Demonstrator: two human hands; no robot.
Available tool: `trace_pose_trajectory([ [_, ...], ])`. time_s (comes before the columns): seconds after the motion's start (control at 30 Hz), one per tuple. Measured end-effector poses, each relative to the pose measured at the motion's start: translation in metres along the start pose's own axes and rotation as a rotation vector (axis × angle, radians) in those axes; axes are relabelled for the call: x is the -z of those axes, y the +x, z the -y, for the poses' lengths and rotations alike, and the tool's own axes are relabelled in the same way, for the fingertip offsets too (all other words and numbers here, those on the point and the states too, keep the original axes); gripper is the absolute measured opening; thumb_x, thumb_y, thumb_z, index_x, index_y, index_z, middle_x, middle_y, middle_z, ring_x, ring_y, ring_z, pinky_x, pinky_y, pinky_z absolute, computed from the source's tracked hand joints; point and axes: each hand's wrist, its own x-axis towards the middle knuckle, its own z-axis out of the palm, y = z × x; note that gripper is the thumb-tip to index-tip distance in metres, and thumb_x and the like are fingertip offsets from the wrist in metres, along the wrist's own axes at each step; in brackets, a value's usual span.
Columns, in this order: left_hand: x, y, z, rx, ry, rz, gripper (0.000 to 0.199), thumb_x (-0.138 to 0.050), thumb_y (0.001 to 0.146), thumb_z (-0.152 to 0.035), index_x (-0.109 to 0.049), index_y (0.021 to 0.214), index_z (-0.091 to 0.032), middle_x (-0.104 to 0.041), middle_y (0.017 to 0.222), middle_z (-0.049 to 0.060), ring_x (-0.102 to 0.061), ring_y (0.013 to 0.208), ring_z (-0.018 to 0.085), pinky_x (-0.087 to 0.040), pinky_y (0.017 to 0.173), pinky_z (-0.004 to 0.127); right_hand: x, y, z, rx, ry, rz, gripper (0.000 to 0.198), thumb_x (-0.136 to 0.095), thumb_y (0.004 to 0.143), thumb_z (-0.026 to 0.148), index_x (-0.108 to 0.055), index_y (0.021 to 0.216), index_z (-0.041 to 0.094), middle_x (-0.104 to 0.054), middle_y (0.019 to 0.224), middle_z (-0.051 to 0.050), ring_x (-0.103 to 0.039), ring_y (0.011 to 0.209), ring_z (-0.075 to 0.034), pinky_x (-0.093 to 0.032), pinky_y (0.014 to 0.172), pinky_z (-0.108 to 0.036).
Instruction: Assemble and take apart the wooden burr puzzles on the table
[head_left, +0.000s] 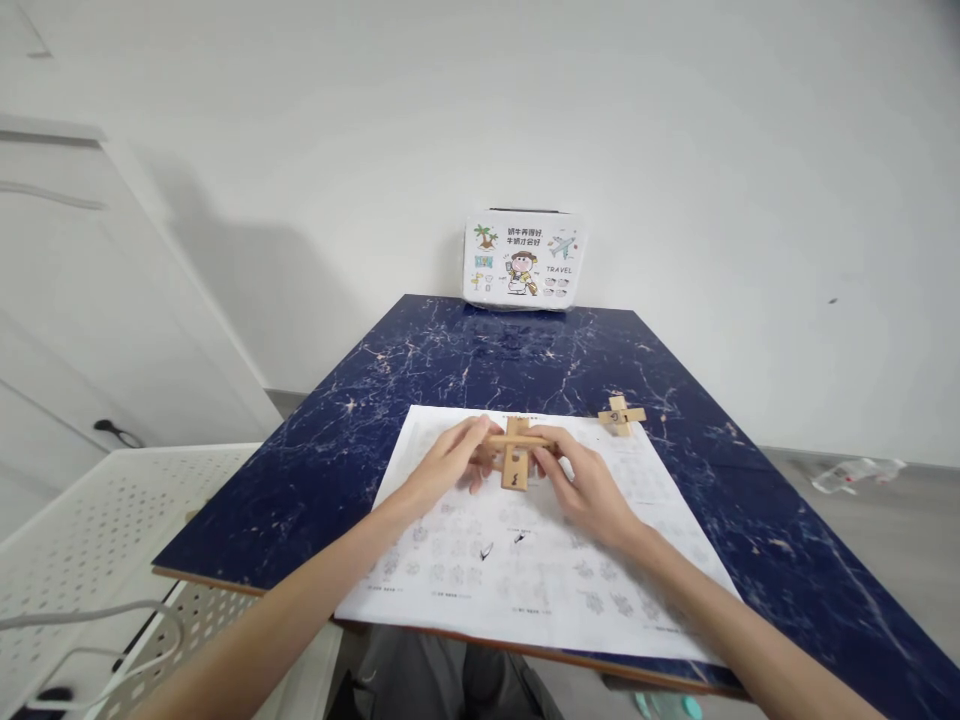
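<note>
Both hands hold a wooden interlocking puzzle (515,470) above the middle of a printed sheet (480,600). It has a crosswise bar and an upright piece with a round hole and a dark mark near its lower end. My left hand (457,455) grips the left end of the bar, some fingers curled beneath it. On the right end, my right hand (577,475) closes with thumb and fingers. A second wooden cross-shaped puzzle (620,415) rests apart at the sheet's far right edge, also with a dark mark on it.
The dark blue marbled table (495,360) reaches back to a white wall. A white case with cartoon prints (521,260) stands upright at its far end. Left and lower is a white perforated surface (82,520) with a cable. A clear plastic wrapper (855,475) lies right on the floor.
</note>
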Motion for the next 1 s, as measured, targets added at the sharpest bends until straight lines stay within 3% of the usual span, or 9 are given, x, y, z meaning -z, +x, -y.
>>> trace_pose_trajectory([
  [0.13, -0.001, -0.003, -0.005, 0.029, -0.009, 0.202, 0.045, -0.057, 0.098, -0.06, -0.066, 0.102, -0.016, -0.066, 0.089, 0.006, -0.059, 0.063, 0.012, -0.04, 0.047, 0.021, -0.001, -0.002, 0.002, 0.024, 0.042, 0.069, 0.024, -0.044, 0.108, 0.03, -0.057, 0.127, 0.026, -0.073, 0.108, -0.007, -0.07, 0.087, -0.022, -0.053, 0.079, -0.035],
  [0.23, 0.0, -0.003, -0.006, 0.033, -0.064, 0.222, 0.04, -0.062, 0.097, -0.057, -0.064, 0.096, -0.017, -0.065, 0.086, 0.004, -0.057, 0.061, 0.01, -0.039, 0.049, 0.022, -0.002, -0.002, 0.003, -0.002, 0.048, 0.063, 0.023, -0.045, 0.107, 0.031, -0.056, 0.128, 0.027, -0.074, 0.099, -0.005, -0.069, 0.082, -0.021, -0.053, 0.077, -0.034],
  [0.4, 0.003, 0.0, -0.004, -0.021, -0.139, 0.114, 0.037, -0.064, 0.097, -0.054, -0.066, 0.098, -0.017, -0.063, 0.084, 0.002, -0.051, 0.059, 0.008, -0.04, 0.056, 0.024, -0.002, 0.001, 0.0, -0.031, -0.035, 0.002, 0.026, -0.05, 0.105, 0.03, -0.052, 0.131, 0.025, -0.071, 0.101, -0.006, -0.067, 0.083, -0.023, -0.053, 0.079, -0.037],
  [0.6, 0.006, 0.005, 0.002, -0.038, -0.172, -0.045, 0.038, -0.066, 0.095, -0.056, -0.067, 0.101, -0.019, -0.063, 0.087, 0.002, -0.051, 0.064, 0.01, -0.037, 0.056, 0.024, -0.009, 0.0, -0.013, 0.083, -0.217, 0.057, 0.021, -0.062, 0.1, 0.032, -0.06, 0.119, 0.023, -0.063, 0.118, -0.012, -0.06, 0.111, -0.03, -0.052, 0.096, -0.048],
  [0.83, 0.009, 0.008, 0.006, -0.032, -0.219, -0.133, 0.037, -0.069, 0.093, -0.056, -0.068, 0.102, -0.02, -0.063, 0.084, 0.002, -0.053, 0.069, 0.012, -0.037, 0.056, 0.023, -0.01, 0.0, -0.018, 0.063, -0.228, 0.091, 0.008, -0.061, 0.099, 0.027, -0.061, 0.105, 0.021, -0.066, 0.106, -0.011, -0.059, 0.101, -0.029, -0.05, 0.091, -0.047],
  [1.0, 0.01, 0.009, 0.006, -0.027, -0.22, -0.176, 0.038, -0.069, 0.092, -0.057, -0.068, 0.103, -0.02, -0.067, 0.084, 0.003, -0.054, 0.067, 0.013, -0.038, 0.056, 0.024, -0.008, 0.001, -0.018, -0.078, -0.171, 0.049, 0.008, -0.055, 0.1, 0.028, -0.06, 0.101, 0.022, -0.07, 0.098, -0.008, -0.062, 0.09, -0.026, -0.049, 0.081, -0.041],
])
